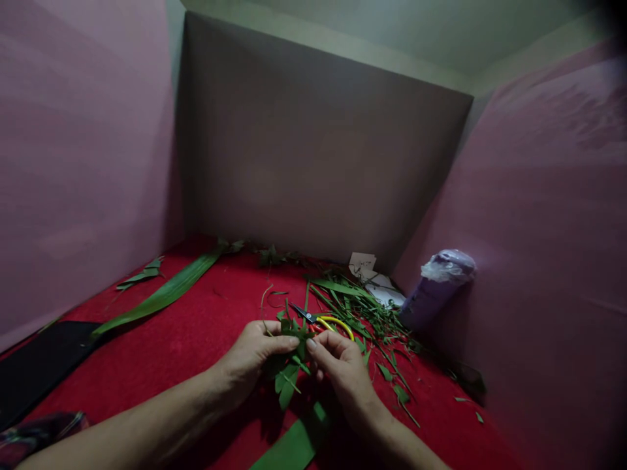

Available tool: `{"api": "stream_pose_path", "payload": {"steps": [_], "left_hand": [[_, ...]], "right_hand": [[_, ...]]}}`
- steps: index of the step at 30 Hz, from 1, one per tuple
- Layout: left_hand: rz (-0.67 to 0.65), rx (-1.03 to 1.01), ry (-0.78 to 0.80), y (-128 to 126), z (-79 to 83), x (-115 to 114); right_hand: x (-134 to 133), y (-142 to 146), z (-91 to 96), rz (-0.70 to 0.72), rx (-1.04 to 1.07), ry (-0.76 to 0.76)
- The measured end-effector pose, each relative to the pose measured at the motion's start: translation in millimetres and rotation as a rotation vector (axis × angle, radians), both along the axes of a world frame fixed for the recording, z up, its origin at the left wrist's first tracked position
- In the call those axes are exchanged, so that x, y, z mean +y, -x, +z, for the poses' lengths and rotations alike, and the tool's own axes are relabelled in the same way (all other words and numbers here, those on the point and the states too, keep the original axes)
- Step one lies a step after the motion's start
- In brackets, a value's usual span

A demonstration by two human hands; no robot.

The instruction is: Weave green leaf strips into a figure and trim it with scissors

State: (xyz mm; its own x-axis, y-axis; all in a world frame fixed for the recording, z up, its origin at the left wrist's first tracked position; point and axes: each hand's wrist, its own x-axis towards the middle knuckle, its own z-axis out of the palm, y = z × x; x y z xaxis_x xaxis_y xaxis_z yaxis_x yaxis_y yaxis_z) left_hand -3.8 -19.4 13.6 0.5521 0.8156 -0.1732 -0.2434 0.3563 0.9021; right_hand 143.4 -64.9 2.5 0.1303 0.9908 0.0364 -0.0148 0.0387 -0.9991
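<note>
Low in the middle of the head view, my left hand (249, 359) pinches a sprig of green leaves (288, 380) between thumb and fingers. My right hand (345, 369) closes its thumb and forefinger on the right side of the same sprig; the exact grip point is partly hidden. Just beyond the hands lie scissors with dark blades and yellow handles (336, 320), partly covered by the right fingers. Below the hands a broad green leaf strip (298, 440) runs toward the bottom edge.
Cut stems and leaves (362, 303) are heaped at right on the red cloth (210, 333), near white papers (385, 287). A purple container with clear plastic (431, 294) leans by the right wall. At left, a long leaf (166, 294) reaches a black flat object (44, 365).
</note>
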Motion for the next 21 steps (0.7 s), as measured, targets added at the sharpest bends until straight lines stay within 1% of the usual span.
{"api": "stream_pose_path", "payload": {"steps": [5,10,14,16,18,21], "left_hand": [[0.013,0.020,-0.034,-0.8,-1.3,0.7],[-0.006,0.011,-0.011,-0.6,-2.7,0.5],[-0.014,-0.002,0.016,-0.5,0.3,-1.4],[0.025,-0.015,0.052,-0.7,4.1,-1.7],[0.094,-0.032,0.090,-0.8,7.8,-1.2],[0.154,-0.041,0.120,-0.9,10.3,0.2]], "right_hand": [[-0.1,0.1,-2.0,-0.006,-0.012,-0.019],[2.0,0.1,-3.4,-0.012,-0.017,-0.016],[0.8,1.1,0.9,-0.034,-0.014,-0.014],[0.5,0.6,3.8,-0.059,0.002,-0.027],[0.8,-0.4,5.9,-0.077,0.019,-0.051],[2.1,-1.1,6.6,-0.072,0.026,-0.055]]}}
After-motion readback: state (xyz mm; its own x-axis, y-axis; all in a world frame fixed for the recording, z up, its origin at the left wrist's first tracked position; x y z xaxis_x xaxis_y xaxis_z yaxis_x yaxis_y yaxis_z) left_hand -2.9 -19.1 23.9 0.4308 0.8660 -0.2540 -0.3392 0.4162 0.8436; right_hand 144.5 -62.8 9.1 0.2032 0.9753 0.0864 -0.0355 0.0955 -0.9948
